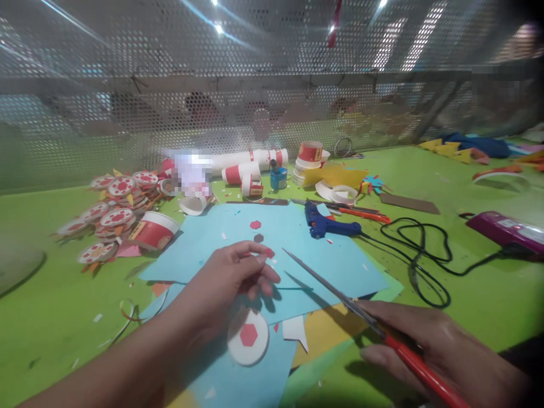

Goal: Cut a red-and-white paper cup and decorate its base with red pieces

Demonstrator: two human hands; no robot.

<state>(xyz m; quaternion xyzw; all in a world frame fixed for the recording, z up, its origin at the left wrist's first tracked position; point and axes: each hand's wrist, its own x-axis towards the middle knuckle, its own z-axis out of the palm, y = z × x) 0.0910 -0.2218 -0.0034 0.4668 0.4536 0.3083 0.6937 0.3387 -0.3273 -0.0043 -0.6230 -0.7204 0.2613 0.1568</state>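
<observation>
My right hand point(442, 345) grips red-handled scissors point(352, 306); their long blades look closed and point up-left over light blue paper point(204, 226). My left hand point(242, 272) hovers over that paper, fingers curled, with thumb and index fingertip close together at a small red paper piece point(268, 253). Just beyond the fingertips is a red paper hexagon point(255, 225), with a dark hexagonal patch below it that may be its shadow. Below my left hand lies a white disc point(255, 348) with a red hexagon point(249, 335) at its middle.
A blue glue gun point(329, 222) lies right of centre, its black cord point(419, 255) looping rightward. Decorated discs point(117, 218) are piled at left beside a paper cup point(153, 231). Cups, a blue bottle point(279, 177) and cutters stand or lie behind. A purple device point(510, 232) is far right.
</observation>
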